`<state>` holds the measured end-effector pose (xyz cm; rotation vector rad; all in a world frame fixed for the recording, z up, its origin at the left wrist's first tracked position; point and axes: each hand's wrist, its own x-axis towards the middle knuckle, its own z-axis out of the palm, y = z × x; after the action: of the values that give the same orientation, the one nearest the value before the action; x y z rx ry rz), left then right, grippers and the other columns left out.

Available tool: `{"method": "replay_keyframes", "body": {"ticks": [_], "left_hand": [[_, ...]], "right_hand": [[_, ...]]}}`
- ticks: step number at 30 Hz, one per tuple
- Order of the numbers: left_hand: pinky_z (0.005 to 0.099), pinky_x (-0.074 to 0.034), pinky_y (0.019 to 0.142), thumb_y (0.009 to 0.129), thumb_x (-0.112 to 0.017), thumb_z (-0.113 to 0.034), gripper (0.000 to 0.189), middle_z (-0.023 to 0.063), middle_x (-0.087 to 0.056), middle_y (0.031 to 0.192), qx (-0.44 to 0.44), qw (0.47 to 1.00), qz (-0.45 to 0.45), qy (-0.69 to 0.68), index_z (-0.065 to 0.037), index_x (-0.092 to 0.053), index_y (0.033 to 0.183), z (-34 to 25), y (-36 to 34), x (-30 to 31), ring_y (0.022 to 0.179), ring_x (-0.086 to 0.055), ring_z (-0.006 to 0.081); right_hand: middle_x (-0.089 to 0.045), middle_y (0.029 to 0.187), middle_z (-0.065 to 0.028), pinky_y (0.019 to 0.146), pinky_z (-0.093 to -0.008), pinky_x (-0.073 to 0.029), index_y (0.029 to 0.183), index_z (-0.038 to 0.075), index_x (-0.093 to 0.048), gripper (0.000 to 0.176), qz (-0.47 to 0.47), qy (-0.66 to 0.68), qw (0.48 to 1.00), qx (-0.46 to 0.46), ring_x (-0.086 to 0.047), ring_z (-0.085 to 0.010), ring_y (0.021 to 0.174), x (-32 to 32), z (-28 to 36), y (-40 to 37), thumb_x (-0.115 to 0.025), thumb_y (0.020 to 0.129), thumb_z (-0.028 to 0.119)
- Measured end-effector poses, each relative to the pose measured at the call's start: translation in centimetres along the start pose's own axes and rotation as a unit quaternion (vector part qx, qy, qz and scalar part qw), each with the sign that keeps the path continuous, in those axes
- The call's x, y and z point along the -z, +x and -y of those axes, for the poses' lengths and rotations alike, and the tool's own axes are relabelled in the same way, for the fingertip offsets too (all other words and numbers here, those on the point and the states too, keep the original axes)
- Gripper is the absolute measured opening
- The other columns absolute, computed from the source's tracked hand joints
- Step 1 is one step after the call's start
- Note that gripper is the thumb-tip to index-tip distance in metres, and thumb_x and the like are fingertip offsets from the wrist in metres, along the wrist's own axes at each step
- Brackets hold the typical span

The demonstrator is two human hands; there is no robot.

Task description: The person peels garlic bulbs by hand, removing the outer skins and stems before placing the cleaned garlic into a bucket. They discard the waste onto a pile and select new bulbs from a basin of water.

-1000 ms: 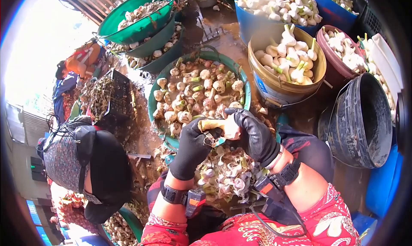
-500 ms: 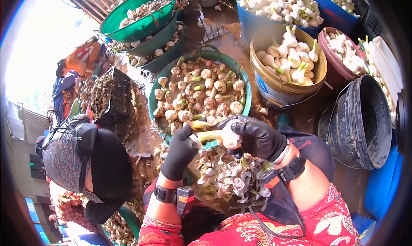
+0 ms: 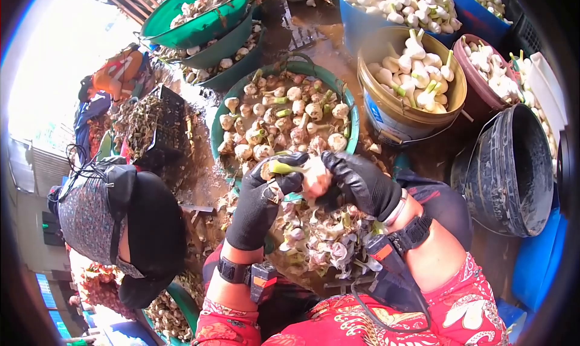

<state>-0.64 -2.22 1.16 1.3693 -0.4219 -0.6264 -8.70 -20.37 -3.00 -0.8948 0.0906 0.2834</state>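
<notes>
A garlic bulb [image 3: 316,178] with a short green stem is held between my two black-gloved hands, above a heap of peeled skins [image 3: 329,240]. My left hand [image 3: 269,192] is closed around the stem side, with a scrap of dry skin clinging to the glove. At the bulb's other side, the fingers of my right hand [image 3: 365,186] are bent against it; some fingertips are hidden. Just beyond the hands stands a green basin [image 3: 350,113] of unpeeled, soil-stained garlic bulbs.
A tan bucket [image 3: 414,119] of cleaned white bulbs stands beyond my right hand, near a maroon tub [image 3: 513,77] of garlic. A black bucket [image 3: 489,171] lies tilted at right. Another person's covered head [image 3: 121,219] is close on the left. Stacked green basins [image 3: 199,35] stand at far left.
My left hand has shifted up and right, its fingers now wrapped nearer the bulb. The bulb has tipped slightly, and a loose leaf strip above it no longer shows.
</notes>
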Motion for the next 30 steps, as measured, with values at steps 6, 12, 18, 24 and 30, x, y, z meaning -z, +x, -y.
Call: {"method": "replay_keyframes", "body": {"ticks": [6,12,18,24,30], "left_hand": [[0.0278,-0.048,0.082,0.080,-0.067,-0.006,0.027,0.0078,-0.067,0.100,0.017,0.998,-0.008,0.061,0.002,-0.063,0.105,-0.5,0.1,0.6,0.088,-0.062,0.0138],[0.0251,-0.049,0.071,0.082,-0.067,-0.009,0.026,0.0085,-0.067,0.093,0.030,0.997,-0.038,0.059,0.003,-0.064,0.105,-0.4,0.2,1.1,0.078,-0.062,0.0126],[0.0299,-0.050,0.073,0.086,-0.063,-0.016,0.035,0.0111,-0.064,0.100,-0.006,0.987,-0.075,-0.143,0.006,-0.056,0.114,0.4,1.0,2.8,0.082,-0.061,0.0186],[0.0407,-0.052,0.086,0.087,-0.062,-0.016,0.038,0.0136,-0.060,0.116,0.031,0.953,-0.065,-0.293,-0.002,-0.053,0.121,1.5,1.0,3.7,0.102,-0.061,0.0261],[0.0352,-0.053,0.078,0.086,-0.058,-0.009,0.031,0.0134,-0.062,0.107,0.041,0.982,-0.015,-0.182,0.003,-0.055,0.114,2.2,0.6,2.7,0.090,-0.063,0.0241]], "right_hand": [[-0.059,0.079,0.0034,0.060,-0.0230,-0.044,0.094,0.003,-0.064,0.011,-0.134,-0.171,0.968,0.123,-0.052,-0.0053,0.070,-1.7,0.9,-0.5,-0.063,0.089,0.012],[-0.059,0.076,-0.0148,0.065,-0.0375,-0.046,0.084,0.002,-0.059,0.016,-0.139,-0.515,0.809,0.248,-0.059,-0.0298,0.071,-1.8,0.2,-0.4,-0.062,0.080,0.017],[-0.063,0.085,-0.0162,0.072,-0.0442,-0.049,0.091,0.006,-0.064,0.019,-0.025,-0.747,0.664,0.022,-0.063,-0.0340,0.081,0.3,-5.3,-0.5,-0.057,0.074,0.012],[-0.067,0.080,-0.0160,0.072,-0.0405,-0.051,0.094,0.008,-0.067,0.024,-0.015,-0.611,0.791,-0.030,-0.065,-0.0341,0.077,1.2,-3.4,-0.7,-0.056,0.076,0.019],[-0.062,0.097,-0.0050,0.075,-0.0248,-0.049,0.122,0.004,-0.055,0.042,-0.111,-0.059,0.986,0.113,-0.059,-0.0118,0.088,-1.8,0.0,0.5,-0.065,0.082,0.002]]}}
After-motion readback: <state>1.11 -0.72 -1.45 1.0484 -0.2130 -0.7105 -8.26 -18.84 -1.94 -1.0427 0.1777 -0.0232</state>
